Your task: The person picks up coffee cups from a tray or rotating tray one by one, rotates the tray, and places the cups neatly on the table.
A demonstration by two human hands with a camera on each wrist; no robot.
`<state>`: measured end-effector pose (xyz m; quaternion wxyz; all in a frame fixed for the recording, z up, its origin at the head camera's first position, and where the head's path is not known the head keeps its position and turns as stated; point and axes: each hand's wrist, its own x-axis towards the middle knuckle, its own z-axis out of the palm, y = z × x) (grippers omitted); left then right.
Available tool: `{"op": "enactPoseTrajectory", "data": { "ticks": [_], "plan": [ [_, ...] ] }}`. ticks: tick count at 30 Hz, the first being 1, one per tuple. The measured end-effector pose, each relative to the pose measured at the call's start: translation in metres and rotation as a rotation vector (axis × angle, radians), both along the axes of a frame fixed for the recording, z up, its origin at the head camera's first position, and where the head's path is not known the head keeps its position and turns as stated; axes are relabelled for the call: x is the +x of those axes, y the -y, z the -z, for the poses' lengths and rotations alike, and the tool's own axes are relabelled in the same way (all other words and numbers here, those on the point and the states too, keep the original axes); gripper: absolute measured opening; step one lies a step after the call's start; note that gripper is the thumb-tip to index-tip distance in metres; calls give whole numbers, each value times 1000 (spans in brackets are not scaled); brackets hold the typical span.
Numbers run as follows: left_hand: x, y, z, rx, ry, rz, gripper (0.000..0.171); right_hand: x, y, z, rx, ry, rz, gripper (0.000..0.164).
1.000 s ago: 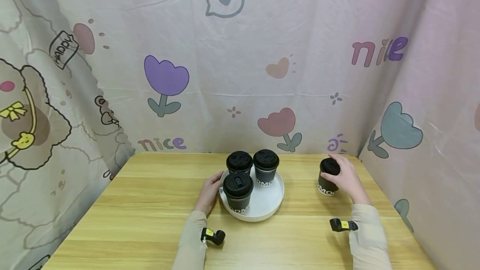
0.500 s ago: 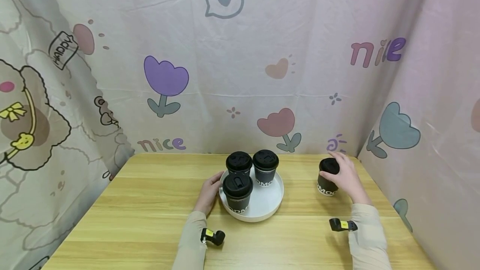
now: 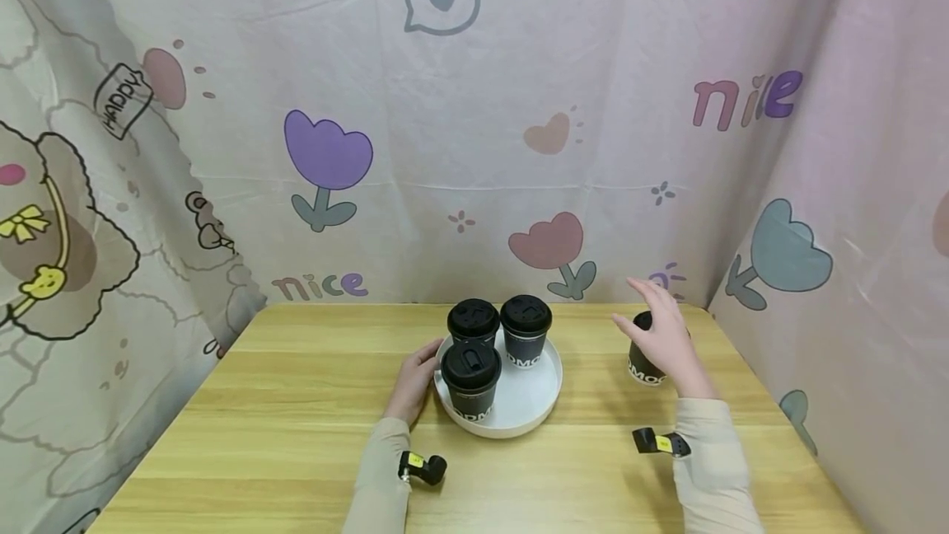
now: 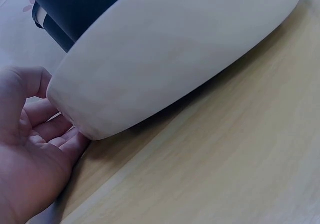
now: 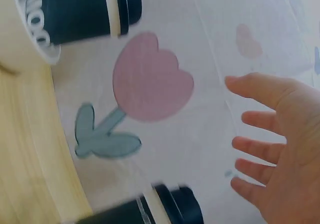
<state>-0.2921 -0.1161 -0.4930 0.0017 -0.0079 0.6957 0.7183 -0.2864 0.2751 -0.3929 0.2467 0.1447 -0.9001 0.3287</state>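
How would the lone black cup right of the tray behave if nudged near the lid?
The lone cup is tall and tapers to a narrower base, so a high push would probably tip it rather than slide it. It looks like lidded paper: likely light, and it would dent under a hard squeeze. Whether it is filled cannot be seen. The right hand is open beside it.

1. The left hand [image 3: 415,381] lies low and forward, its forearm in a light long sleeve [image 3: 378,476].
2. Its fingers [image 4: 47,126] are relaxed and only a little bent, and the palm faces to the right.
3. The right hand [image 3: 663,336] is raised, with the fingers [image 5: 260,149] straight and spread apart; it holds nothing.
4. The right forearm also wears a light sleeve [image 3: 712,476].
5. Each wrist carries a small black camera.
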Motion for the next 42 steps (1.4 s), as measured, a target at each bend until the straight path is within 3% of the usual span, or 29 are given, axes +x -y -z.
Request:
{"op": "enactPoseTrajectory", "data": {
  "ticks": [5,13,16,25,28,36,42],
  "plan": [
    [-14,-1,22,2,0,-22,51,-9,20,9,-111,22,-17,59],
    [-18,-2,22,15,-4,-33,51,-33,46,38,-463,195,-79,54],
    [-18,-2,19,21,-1,-23,50,-37,56,51,-524,271,-63,51],
    [3,-3,-9,4,-7,-6,52,-45,82,92,-620,488,-67,47],
    [6,-3,-11,8,-3,-13,52,-45,89,103,-648,548,-66,47],
    [8,-2,-12,5,-7,-8,53,-47,98,119,-671,551,-60,42],
    [-2,0,0,10,5,-11,54,-47,101,122,-667,550,-44,40]
  ]
}}
